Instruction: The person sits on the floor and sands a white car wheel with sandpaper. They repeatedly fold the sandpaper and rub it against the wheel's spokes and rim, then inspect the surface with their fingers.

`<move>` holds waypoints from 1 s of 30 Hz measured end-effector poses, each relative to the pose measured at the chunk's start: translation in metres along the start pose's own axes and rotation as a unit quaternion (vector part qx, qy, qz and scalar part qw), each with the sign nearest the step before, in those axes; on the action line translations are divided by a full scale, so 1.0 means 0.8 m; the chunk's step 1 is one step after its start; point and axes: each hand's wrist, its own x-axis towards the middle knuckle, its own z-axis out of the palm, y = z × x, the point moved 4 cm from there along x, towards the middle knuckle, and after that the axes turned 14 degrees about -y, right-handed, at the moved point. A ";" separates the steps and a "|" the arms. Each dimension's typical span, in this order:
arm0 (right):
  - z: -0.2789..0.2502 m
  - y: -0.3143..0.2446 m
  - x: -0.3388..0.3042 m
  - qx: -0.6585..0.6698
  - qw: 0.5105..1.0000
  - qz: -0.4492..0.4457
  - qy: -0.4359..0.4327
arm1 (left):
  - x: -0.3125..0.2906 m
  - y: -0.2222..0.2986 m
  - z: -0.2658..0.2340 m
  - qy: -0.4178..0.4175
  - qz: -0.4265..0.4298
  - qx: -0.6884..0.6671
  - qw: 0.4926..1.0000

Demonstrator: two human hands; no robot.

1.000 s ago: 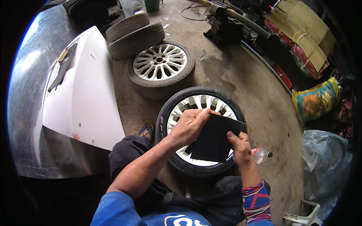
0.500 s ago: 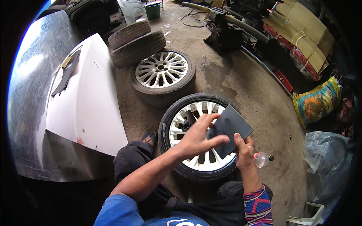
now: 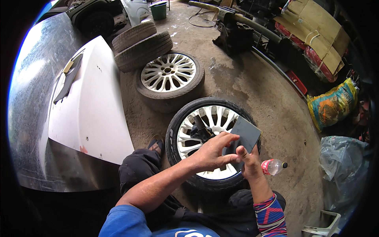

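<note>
A dark grey sheet that looks like sandpaper (image 3: 245, 133) is held above the near wheel. My right hand (image 3: 251, 164) grips its near right side, thumb raised on the near face and fingers mostly hidden behind. Against the sheet's left part, my left hand (image 3: 219, 152) has its thumb and fingers apart; whether they press on it is hard to tell. Below lies the wheel (image 3: 231, 103), a black tyre around a white multi-spoke rim. A crumpled black item with a dark flat strip (image 3: 200, 124) rests on the spokes.
A second white-rimmed wheel (image 3: 169, 71) lies beyond, two tyres (image 3: 144, 49) leaning by it. On the left stands a white car panel (image 3: 98, 102). A clear bottle (image 3: 273, 167), colourful sack (image 3: 333, 104) and plastic bag (image 3: 341, 158) are right. Car parts and cardboard (image 3: 316, 29) fill the far right.
The sheet has tilted and shifted slightly. My left hand has moved right and down, its thumb nearer my right thumb. My right hand has shifted a little left, showing more of the bottle.
</note>
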 end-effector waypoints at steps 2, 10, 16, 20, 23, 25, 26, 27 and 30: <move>-0.004 0.004 0.000 0.025 1.000 0.017 0.004 | -0.001 0.004 -0.003 0.027 0.010 0.076 0.997; 0.008 0.010 -0.001 0.049 0.994 0.038 -0.089 | -0.012 0.017 -0.003 0.126 -0.009 0.236 0.964; 0.003 0.008 0.003 0.004 0.997 0.039 -0.065 | -0.014 0.017 -0.004 0.134 -0.024 0.242 0.961; -0.009 0.008 0.005 0.039 0.999 0.028 0.026 | -0.015 0.028 -0.025 0.199 0.038 0.275 0.940; -0.028 -0.002 0.007 0.044 0.996 0.023 0.073 | -0.027 0.035 -0.055 0.276 0.034 0.262 0.924; -0.040 -0.012 0.007 0.029 0.994 0.001 0.101 | -0.034 0.037 -0.071 0.281 -0.003 0.253 0.926; -0.048 -0.018 0.006 -0.010 0.992 0.011 0.125 | -0.038 0.039 -0.076 0.288 -0.012 0.252 0.924; -0.054 -0.024 0.005 -0.045 0.988 0.023 0.145 | -0.041 0.042 -0.079 0.286 -0.012 0.252 0.925; -0.064 -0.042 0.001 -0.118 0.975 0.014 0.188 | -0.041 0.046 -0.078 0.248 -0.027 0.271 0.930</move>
